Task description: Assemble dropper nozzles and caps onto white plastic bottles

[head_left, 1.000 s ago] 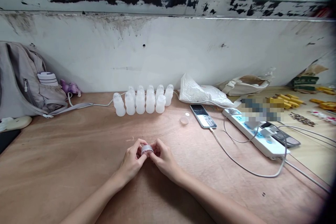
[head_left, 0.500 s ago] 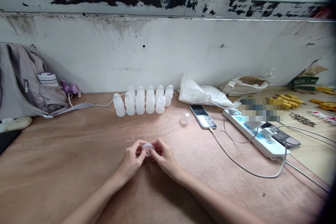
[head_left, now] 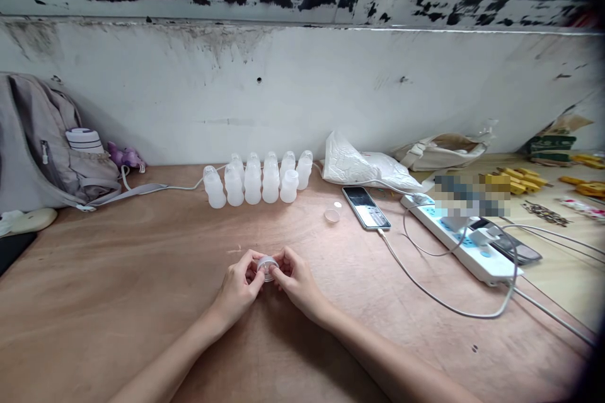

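Between my two hands is a small clear round plastic cap (head_left: 268, 268), held above the wooden table. My left hand (head_left: 240, 281) grips its left side, thumb on the near face and fingers curled behind. On the other side my right hand (head_left: 295, 281) pinches it the same way. Most fingertips are hidden behind the cap. Beyond the hands stand several frosted white bottles (head_left: 253, 182) in rows, nearly all with clear domed tops. One bottle (head_left: 289, 186) at the front right has no dome. A clear round lid (head_left: 331, 216) and a small white disc (head_left: 337, 205) lie right of them.
A phone (head_left: 366, 208) on a charging cable and a white power strip (head_left: 463, 239) lie to the right. Plastic packets (head_left: 363, 164) and a beige bag (head_left: 439, 151) rest by the wall. A grey backpack (head_left: 42, 145) is at far left. Yellow parts (head_left: 517, 181) sit at far right.
Both hands keep hold of the cap, which has shifted very slightly. The camera view has tilted a little; the bottles and other things stay where they were.
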### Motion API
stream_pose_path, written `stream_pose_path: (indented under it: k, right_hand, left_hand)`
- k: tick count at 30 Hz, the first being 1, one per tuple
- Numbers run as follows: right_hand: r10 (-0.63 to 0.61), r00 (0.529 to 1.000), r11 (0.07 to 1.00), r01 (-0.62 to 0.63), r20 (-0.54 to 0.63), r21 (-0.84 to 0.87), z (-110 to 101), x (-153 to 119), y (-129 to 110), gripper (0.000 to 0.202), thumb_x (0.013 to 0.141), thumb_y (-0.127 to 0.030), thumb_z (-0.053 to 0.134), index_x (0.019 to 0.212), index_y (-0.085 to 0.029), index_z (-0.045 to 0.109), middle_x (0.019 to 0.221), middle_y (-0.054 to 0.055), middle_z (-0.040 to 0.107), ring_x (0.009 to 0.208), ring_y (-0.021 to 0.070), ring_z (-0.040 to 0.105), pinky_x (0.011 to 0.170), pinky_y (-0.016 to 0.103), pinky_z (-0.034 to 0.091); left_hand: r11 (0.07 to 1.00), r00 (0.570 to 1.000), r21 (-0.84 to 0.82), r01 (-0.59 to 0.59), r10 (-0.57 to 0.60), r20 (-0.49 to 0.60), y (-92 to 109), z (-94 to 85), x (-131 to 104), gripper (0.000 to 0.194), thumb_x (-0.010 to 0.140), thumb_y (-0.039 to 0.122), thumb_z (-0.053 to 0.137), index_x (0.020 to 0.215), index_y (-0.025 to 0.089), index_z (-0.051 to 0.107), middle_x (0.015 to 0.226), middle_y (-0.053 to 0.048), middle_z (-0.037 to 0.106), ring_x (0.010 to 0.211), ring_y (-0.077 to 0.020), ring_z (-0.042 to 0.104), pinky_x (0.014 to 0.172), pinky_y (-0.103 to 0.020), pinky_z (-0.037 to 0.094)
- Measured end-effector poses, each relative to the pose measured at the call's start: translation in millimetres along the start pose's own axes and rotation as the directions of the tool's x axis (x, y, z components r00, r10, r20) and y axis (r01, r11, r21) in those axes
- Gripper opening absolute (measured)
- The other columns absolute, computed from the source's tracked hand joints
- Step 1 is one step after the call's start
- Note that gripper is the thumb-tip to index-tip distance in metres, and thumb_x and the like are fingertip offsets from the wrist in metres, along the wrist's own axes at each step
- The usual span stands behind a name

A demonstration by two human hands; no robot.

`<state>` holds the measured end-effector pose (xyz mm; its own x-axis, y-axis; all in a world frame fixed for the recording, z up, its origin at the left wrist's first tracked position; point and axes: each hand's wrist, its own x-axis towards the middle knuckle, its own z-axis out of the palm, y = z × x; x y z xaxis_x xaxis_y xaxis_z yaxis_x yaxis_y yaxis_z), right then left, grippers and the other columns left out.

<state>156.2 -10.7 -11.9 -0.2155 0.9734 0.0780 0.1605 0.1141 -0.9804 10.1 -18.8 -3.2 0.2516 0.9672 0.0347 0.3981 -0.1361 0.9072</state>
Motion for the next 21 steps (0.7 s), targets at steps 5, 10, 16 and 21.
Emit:
stream_pose_path:
  k: [5,10,16,21]
  right_hand:
    - [0.002,1.0,1.0,-0.003,-0.007,-0.027,1.0,0.5,-1.3,0.012,0.076,-0.025,0.053,0.07,-0.018,0.046,0.059,-0.004,0.05,0.05,0.0081,0.045,0.047,0.02,0.038]
    - [0.001,1.0,0.999,-0.001,-0.005,-0.046,2.1,-0.6,0.2,0.013,0.078,-0.028,0.052,0.071,-0.018,0.046,0.058,-0.004,0.051,0.049,0.0085,0.046,0.046,0.02,0.038]
    - [-0.003,1.0,0.996,0.002,-0.016,-0.093,1.1,-1.7,-0.3,0.017,0.08,-0.032,0.048,0.07,-0.018,0.048,0.06,-0.002,0.053,0.052,0.0094,0.048,0.048,0.02,0.039]
    - [-0.049,0.998,0.985,0.041,-0.043,-0.169,1.7,-3.4,-4.6,0.016,0.078,-0.028,0.05,0.065,-0.018,0.046,0.059,-0.003,0.051,0.052,0.0095,0.046,0.049,0.021,0.037]
  left_hand:
    - [1.0,1.0,0.021,0.002,-0.001,-0.009,1.9,-0.6,0.1,0.013,0.08,0.024,0.045,0.089,0.018,0.051,0.065,0.002,0.055,0.05,-0.0091,0.051,0.045,-0.018,0.038]
    - [1.0,0.999,0.001,0.022,-0.022,-0.024,3.4,-0.5,-1.5,0.013,0.08,0.025,0.045,0.089,0.019,0.051,0.064,0.003,0.053,0.048,-0.0084,0.05,0.045,-0.017,0.038]
    - [0.994,0.998,-0.095,0.054,-0.056,-0.016,3.9,2.1,-1.6,0.017,0.082,0.03,0.042,0.089,0.017,0.051,0.064,0.002,0.055,0.048,-0.0089,0.05,0.047,-0.018,0.04]
    - [0.997,0.999,-0.076,0.034,-0.035,-0.019,3.6,4.1,-3.0,0.016,0.083,0.032,0.041,0.084,0.018,0.05,0.062,0.002,0.055,0.05,-0.0092,0.05,0.049,-0.018,0.04]
